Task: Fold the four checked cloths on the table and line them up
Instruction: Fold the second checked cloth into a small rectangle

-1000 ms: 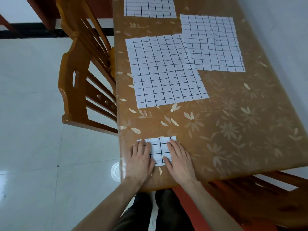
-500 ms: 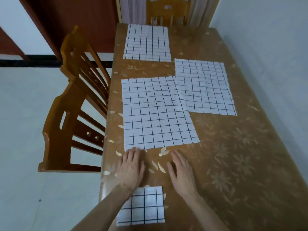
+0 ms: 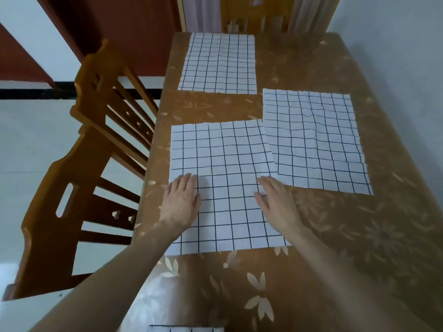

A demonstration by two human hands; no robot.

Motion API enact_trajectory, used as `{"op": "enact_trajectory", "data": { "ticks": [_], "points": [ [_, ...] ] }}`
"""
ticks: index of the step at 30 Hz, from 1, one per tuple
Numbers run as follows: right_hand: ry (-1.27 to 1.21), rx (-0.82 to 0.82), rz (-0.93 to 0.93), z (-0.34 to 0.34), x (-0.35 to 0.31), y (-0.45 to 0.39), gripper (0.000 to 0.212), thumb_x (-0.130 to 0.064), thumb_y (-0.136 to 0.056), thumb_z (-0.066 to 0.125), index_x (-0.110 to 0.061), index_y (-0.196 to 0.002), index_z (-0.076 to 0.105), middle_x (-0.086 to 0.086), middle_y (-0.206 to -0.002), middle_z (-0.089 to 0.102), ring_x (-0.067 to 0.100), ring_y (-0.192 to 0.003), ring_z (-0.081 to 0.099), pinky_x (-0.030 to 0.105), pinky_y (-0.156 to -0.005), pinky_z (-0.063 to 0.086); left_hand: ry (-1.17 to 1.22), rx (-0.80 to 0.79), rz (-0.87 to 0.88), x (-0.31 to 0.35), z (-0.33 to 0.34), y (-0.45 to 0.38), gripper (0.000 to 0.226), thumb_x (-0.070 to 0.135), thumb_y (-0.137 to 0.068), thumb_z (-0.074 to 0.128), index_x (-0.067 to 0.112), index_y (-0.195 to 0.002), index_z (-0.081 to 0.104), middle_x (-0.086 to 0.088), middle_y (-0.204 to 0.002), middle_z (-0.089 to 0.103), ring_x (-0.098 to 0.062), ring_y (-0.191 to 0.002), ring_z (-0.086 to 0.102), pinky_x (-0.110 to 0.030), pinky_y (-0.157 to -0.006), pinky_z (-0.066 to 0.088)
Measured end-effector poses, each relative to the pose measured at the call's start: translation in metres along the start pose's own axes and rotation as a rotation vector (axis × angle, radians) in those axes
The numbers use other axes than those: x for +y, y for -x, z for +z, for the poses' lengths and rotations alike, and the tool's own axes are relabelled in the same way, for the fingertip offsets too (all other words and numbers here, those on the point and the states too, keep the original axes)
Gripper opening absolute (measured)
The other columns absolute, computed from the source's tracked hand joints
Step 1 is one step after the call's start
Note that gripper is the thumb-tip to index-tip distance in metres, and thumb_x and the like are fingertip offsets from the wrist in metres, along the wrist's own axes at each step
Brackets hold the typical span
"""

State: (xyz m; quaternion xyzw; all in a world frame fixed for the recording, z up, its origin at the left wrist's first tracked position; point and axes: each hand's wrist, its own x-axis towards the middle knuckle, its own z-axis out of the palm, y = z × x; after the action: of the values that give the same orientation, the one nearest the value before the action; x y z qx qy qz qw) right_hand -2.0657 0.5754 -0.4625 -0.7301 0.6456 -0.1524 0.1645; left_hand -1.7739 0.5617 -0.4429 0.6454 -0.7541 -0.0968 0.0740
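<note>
Three white cloths with a dark check lie flat on the brown flowered table (image 3: 359, 236). The nearest cloth (image 3: 227, 164) is under both hands. My left hand (image 3: 181, 202) rests flat on its left side, fingers straight. My right hand (image 3: 275, 200) lies flat on its right side. A second cloth (image 3: 316, 140) lies to the right, its left edge tucked under the near one. A third cloth (image 3: 219, 63) lies at the far end. A folded cloth (image 3: 185, 329) shows only as a strip at the bottom edge.
A wooden chair (image 3: 79, 188) stands tight against the table's left side. Another chair (image 3: 254, 15) is at the far end. A pale wall runs along the table's right side. The table's left edge is close to my left hand.
Both hands have left the small folded cloth at the near edge and moved forward onto the nearest flat cloth. The view has tilted up the table.
</note>
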Motion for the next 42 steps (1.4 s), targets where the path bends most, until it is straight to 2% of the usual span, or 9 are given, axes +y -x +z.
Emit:
{"op": "enact_trajectory", "data": {
  "ticks": [7, 11, 14, 19, 23, 28, 32, 36, 42],
  "points": [
    [0.072, 0.014, -0.115, 0.016, 0.011, -0.048, 0.045, -0.023, -0.104, 0.061, -0.014, -0.147, 0.054, 0.002, -0.152, 0.054, 0.024, -0.146, 0.044, 0.044, -0.119, 0.032, -0.026, -0.002, 0.008, -0.016, 0.010, -0.047, 0.049, 0.022, -0.105, 0.050, 0.012, -0.152, 0.041, -0.008, -0.153, 0.048, -0.028, -0.143, 0.042, -0.045, -0.117, 0.033],
    [0.173, 0.027, -0.190, 0.029, 0.013, -0.062, 0.045, -0.022, -0.102, 0.062, -0.013, -0.146, 0.056, 0.002, -0.153, 0.055, 0.026, -0.144, 0.047, 0.046, -0.118, 0.035, -0.059, -0.027, 0.029, -0.023, 0.019, -0.049, 0.041, 0.019, -0.102, 0.055, 0.013, -0.143, 0.055, -0.005, -0.147, 0.056, -0.029, -0.134, 0.051, -0.045, -0.107, 0.041],
    [0.199, 0.051, -0.199, 0.038, 0.014, -0.067, 0.042, -0.024, -0.103, 0.060, -0.016, -0.144, 0.058, 0.001, -0.153, 0.055, 0.024, -0.143, 0.048, 0.045, -0.119, 0.031, -0.053, 0.022, 0.032, -0.028, 0.026, -0.047, 0.032, 0.011, -0.098, 0.060, 0.012, -0.129, 0.067, -0.007, -0.135, 0.064, -0.033, -0.122, 0.059, -0.049, -0.096, 0.048],
    [0.150, 0.172, -0.194, 0.038, 0.013, -0.065, 0.020, -0.018, -0.092, 0.075, -0.018, -0.112, 0.074, -0.001, -0.129, 0.068, 0.022, -0.119, 0.062, 0.038, -0.114, 0.027, -0.015, 0.145, 0.043, -0.035, 0.027, -0.042, 0.014, 0.010, -0.094, 0.069, 0.015, -0.106, 0.076, -0.003, -0.104, 0.073, -0.033, -0.091, 0.064, -0.045, -0.079, 0.052],
    [0.115, 0.209, -0.213, 0.026, 0.006, -0.057, 0.008, -0.014, -0.092, 0.073, -0.019, -0.098, 0.070, -0.005, -0.107, 0.067, 0.021, -0.099, 0.063, 0.034, -0.102, 0.035, 0.027, 0.196, 0.089, -0.032, 0.015, -0.034, 0.006, 0.008, -0.091, 0.074, 0.013, -0.090, 0.076, -0.003, -0.087, 0.072, -0.032, -0.081, 0.064, -0.041, -0.074, 0.050],
    [0.143, 0.206, -0.233, 0.000, 0.005, -0.043, 0.003, -0.018, -0.098, 0.067, -0.020, -0.101, 0.068, -0.006, -0.093, 0.069, 0.023, -0.086, 0.063, 0.033, -0.091, 0.036, 0.058, 0.216, 0.127, -0.032, -0.011, -0.021, 0.008, 0.007, -0.089, 0.077, 0.014, -0.093, 0.079, -0.002, -0.086, 0.077, -0.028, -0.079, 0.068, -0.033, -0.066, 0.050],
    [0.240, 0.239, -0.274, -0.033, 0.008, -0.031, 0.004, -0.017, -0.097, 0.068, -0.018, -0.101, 0.069, -0.002, -0.090, 0.070, 0.025, -0.083, 0.064, 0.034, -0.087, 0.036, 0.047, 0.186, 0.134, -0.032, -0.039, -0.010, 0.018, 0.009, -0.091, 0.074, 0.019, -0.105, 0.080, 0.000, -0.092, 0.079, -0.029, -0.082, 0.073, -0.035, -0.061, 0.057],
    [0.310, 0.290, -0.305, -0.071, 0.004, -0.029, 0.006, -0.013, -0.095, 0.073, -0.016, -0.100, 0.071, 0.000, -0.091, 0.071, 0.027, -0.084, 0.066, 0.039, -0.087, 0.043, 0.003, 0.233, 0.205, -0.020, -0.079, -0.010, 0.024, 0.000, -0.081, 0.081, 0.018, -0.097, 0.081, -0.001, -0.078, 0.077, -0.028, -0.066, 0.072, -0.030, -0.050, 0.052],
    [0.313, 0.409, -0.219, -0.130, -0.020, -0.010, 0.020, -0.001, -0.090, 0.073, -0.013, -0.106, 0.072, 0.003, -0.099, 0.071, 0.029, -0.092, 0.066, 0.042, -0.092, 0.045, 0.047, 0.359, 0.270, -0.007, -0.130, -0.009, 0.036, -0.002, -0.090, 0.065, 0.022, -0.115, 0.076, -0.001, -0.096, 0.078, -0.026, -0.086, 0.075, -0.037, -0.063, 0.061]
  ]
}}
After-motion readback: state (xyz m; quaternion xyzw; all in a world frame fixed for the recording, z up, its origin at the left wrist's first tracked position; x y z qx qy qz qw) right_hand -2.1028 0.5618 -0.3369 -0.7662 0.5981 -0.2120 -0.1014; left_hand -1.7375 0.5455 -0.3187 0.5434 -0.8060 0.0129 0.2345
